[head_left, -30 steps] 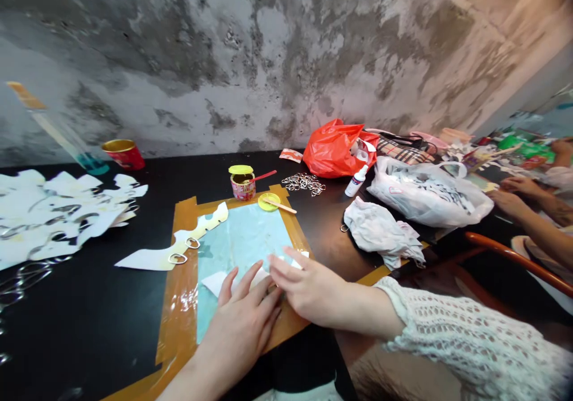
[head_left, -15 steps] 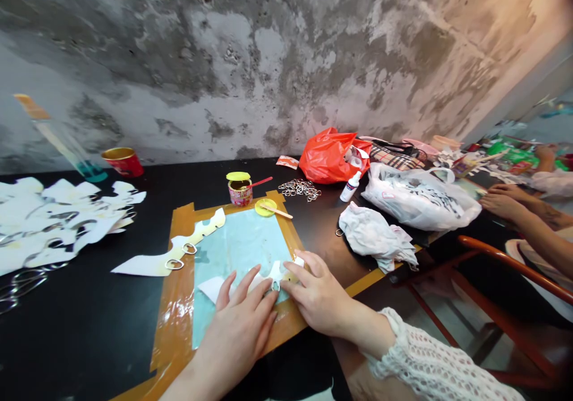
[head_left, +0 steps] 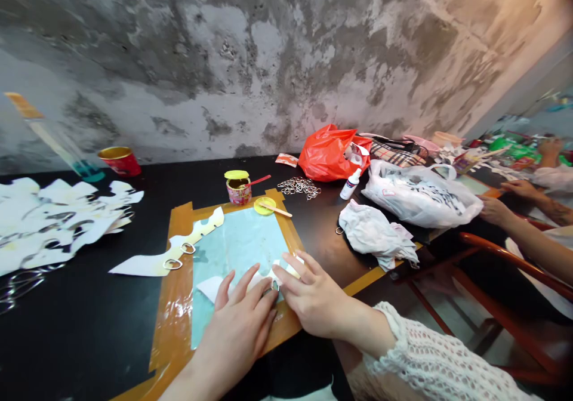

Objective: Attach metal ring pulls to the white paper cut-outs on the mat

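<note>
A white paper-like cut-out (head_left: 209, 287) lies on the light blue mat (head_left: 244, 240), partly covered by both hands. My left hand (head_left: 235, 332) rests across its middle with fingers stretched out and apart. At its right end, the fingers of my right hand (head_left: 320, 302) are bent and closed on it; the thumb is hidden. A small metal ring (head_left: 274, 286) shows on the cut-out between the fingertips of both hands. Left of them, a similar cut-out (head_left: 143, 265) with two metal rings lies across the mat's taped left border (head_left: 172, 311).
Behind the mat stand a small open tub (head_left: 239, 192) with a red stick and a yellow lid (head_left: 264, 206) bearing a wooden stick. Loose rings (head_left: 299, 187), a white bottle (head_left: 350, 185) and bags (head_left: 421, 195) lie right. Stacked cut-outs (head_left: 58, 228) lie left; another person's arms are far right.
My right fingers have shifted slightly left over the cut-out, closer to the ring. My left hand stays put. At far right, the other person's hands have moved apart.
</note>
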The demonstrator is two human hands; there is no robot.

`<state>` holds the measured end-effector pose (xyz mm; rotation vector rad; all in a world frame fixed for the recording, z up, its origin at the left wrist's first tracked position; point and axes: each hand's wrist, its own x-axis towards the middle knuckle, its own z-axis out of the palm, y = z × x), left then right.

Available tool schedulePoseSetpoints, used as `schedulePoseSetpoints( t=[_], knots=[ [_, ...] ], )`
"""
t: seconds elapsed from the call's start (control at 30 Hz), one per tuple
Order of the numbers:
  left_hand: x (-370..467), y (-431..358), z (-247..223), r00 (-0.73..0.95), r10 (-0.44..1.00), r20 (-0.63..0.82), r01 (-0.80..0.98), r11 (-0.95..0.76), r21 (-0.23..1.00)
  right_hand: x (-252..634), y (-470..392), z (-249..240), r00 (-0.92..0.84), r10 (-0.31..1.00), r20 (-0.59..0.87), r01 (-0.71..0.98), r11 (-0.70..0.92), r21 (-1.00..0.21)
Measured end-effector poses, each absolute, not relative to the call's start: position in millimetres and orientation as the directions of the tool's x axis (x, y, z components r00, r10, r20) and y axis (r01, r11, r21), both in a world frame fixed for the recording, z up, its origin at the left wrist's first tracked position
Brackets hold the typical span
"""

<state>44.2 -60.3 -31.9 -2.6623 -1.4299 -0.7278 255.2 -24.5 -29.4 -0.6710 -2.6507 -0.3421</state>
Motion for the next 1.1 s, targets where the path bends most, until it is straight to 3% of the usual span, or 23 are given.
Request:
schedulePoseSetpoints(
  t=[0.23, 0.37, 0.63, 0.93, 1.03, 1.1],
  knots=[
    [42.4, -61.4, -32.7, 0.463, 0.778, 0.424, 0.790, -0.579, 0.201, 264.3, -27.5, -21.7, -0.649, 0.591, 0.480, 0.630, 0.771, -0.098],
    [42.7, -60.7, -33.9, 0.459, 0.771, 0.441, 0.790, -0.582, 0.195, 261.7, -31.9, -28.9, -0.613, 0.636, 0.469, 0.650, 0.744, -0.159],
    [42.8, -61.1, -37.2, 0.440, 0.790, 0.427, 0.790, -0.566, 0.233, 259.4, -28.8, -41.7, -0.659, 0.550, 0.513, 0.619, 0.784, -0.046],
    [42.3, -58.9, -33.9, 0.445, 0.781, 0.439, 0.789, -0.573, 0.220, 264.7, -22.6, -38.9, -0.784, 0.425, 0.452, 0.533, 0.834, 0.141],
    [41.8, -58.6, -32.9, 0.453, 0.777, 0.436, 0.792, -0.576, 0.203, 267.1, -18.7, -31.0, -0.814, 0.383, 0.437, 0.482, 0.865, 0.141],
    [41.8, -58.5, -32.2, 0.454, 0.775, 0.439, 0.792, -0.577, 0.200, 268.3, -16.6, -24.6, -0.789, 0.406, 0.461, 0.492, 0.867, 0.078]
  ],
)
